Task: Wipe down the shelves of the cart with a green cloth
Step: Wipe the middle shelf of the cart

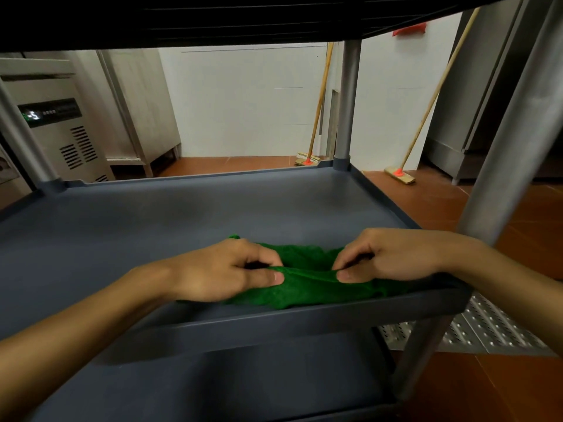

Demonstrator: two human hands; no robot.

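Observation:
A crumpled green cloth (307,283) lies on the dark grey middle shelf (170,220) of the cart, close to its front rim. My left hand (225,271) pinches the cloth's left part between thumb and fingers. My right hand (393,257) pinches its right part the same way. The two hands face each other, a short gap apart, with a ridge of cloth raised between them. Below the rim, the lower shelf (231,379) shows. The underside of the top shelf (243,16) spans the top of the view.
Grey cart posts stand at the far left (21,138), far right (347,105) and near right (511,123). Two brooms (399,175) lean on the white wall behind. A steel appliance (58,132) stands at the left. The floor is red tile with a perforated metal grate (487,327).

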